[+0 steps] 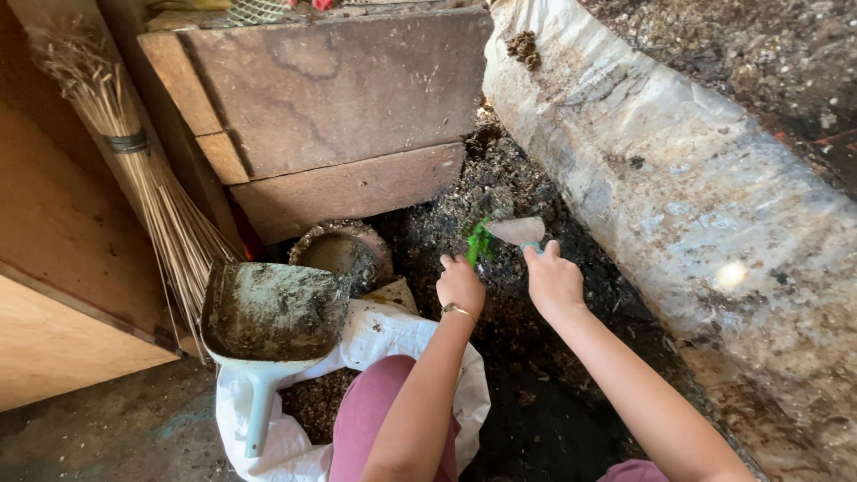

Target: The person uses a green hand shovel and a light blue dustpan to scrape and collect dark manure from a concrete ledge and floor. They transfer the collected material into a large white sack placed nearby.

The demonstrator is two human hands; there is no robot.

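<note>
My left hand (460, 284) is closed around a small green tool (477, 243) that points into a heap of dark soil (500, 192). A thin bracelet (458, 310) sits on that wrist. My right hand (553, 281) grips the handle of a small pale trowel (517, 230), whose blade rests on the soil just right of the green tool. Both hands are close together, low over the soil. A pale blue dustpan (272, 317) caked with dirt lies to the left on a white sack (375, 335) that has soil in it.
A round dirty pot (344, 252) stands behind the dustpan. Stacked wooden boards (330, 107) form a wall at the back. A straw broom (147, 170) leans at left against a wooden panel (62, 268). A large dusty plastic sack (678, 196) lies along the right.
</note>
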